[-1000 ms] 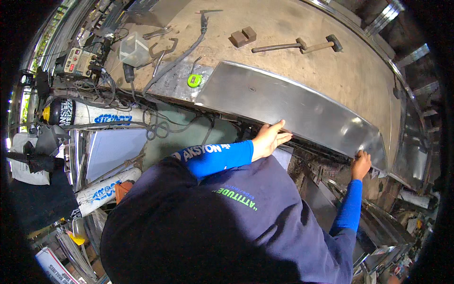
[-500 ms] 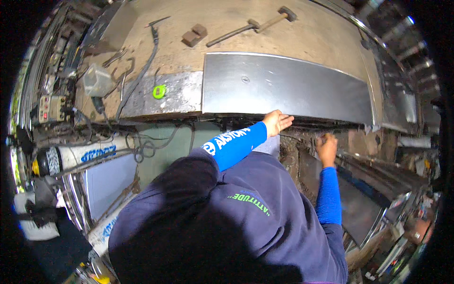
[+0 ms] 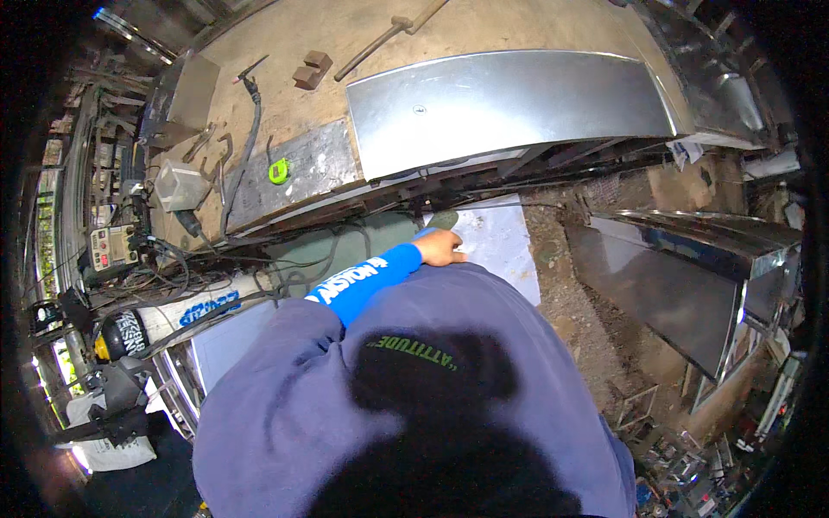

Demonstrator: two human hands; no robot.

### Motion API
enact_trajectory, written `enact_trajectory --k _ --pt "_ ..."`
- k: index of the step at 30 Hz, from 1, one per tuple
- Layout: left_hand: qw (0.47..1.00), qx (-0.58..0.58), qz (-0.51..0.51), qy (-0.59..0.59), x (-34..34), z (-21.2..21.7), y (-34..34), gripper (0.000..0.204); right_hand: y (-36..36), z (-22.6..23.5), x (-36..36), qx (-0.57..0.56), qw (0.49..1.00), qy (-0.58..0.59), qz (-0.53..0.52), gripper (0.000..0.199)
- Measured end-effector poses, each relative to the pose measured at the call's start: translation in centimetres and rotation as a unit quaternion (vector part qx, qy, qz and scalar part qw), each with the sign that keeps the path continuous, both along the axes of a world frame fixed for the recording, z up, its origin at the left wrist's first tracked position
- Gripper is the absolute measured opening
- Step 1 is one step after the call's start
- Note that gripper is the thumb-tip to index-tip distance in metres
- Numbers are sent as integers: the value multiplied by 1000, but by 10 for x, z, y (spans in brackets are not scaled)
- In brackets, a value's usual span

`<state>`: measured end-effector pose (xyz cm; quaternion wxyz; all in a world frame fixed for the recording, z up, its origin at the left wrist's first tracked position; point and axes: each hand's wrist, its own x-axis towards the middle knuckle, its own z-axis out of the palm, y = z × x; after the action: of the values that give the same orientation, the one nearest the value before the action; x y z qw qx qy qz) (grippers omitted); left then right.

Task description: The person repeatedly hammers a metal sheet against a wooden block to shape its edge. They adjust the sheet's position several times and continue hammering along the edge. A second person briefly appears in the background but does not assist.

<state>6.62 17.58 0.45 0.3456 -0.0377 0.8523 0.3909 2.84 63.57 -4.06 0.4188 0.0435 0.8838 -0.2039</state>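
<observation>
My left hand [image 3: 442, 248] is in front of my torso, below the bench's front edge. Its fingers are loosely bent with a gap between them, and nothing shows in them. A dark green shoe tip [image 3: 445, 221] appears just beyond it, on a pale sheet [image 3: 501, 233] on the floor. My right hand is out of sight. On the workbench [image 3: 302, 95] lies a long grey sheet-metal panel [image 3: 509, 108], its near edge along the bench front. Neither hand visibly touches it. A bright green tape measure [image 3: 279, 171] rests on a metal plate [image 3: 319, 155] left of the panel.
A hammer [image 3: 371, 49], brown blocks [image 3: 313, 69] and a welding torch [image 3: 250, 85] lie on the bench. A clear plastic container [image 3: 180, 186] stands at its left. Cables and a gas cylinder [image 3: 173, 317] are at lower left. Metal-framed panels [image 3: 665, 293] stand at right.
My left hand has drawn back from the panel's front edge toward my body, its fingers more bent. My right hand has gone out of view. The view has shifted, showing more floor at right.
</observation>
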Motion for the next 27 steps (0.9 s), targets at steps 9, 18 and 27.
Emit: enact_trajectory --k 9,18,27 --pt "942 -57 253 212 20 58 -102 47 -33 -10 41 -25 983 31 -180 14" --pt "881 -171 358 258 -84 39 -284 55 -153 -51 102 -122 959 82 -243 24" --pt "854 -404 185 271 -145 -21 -521 41 -271 1 130 -39 982 132 -129 28"
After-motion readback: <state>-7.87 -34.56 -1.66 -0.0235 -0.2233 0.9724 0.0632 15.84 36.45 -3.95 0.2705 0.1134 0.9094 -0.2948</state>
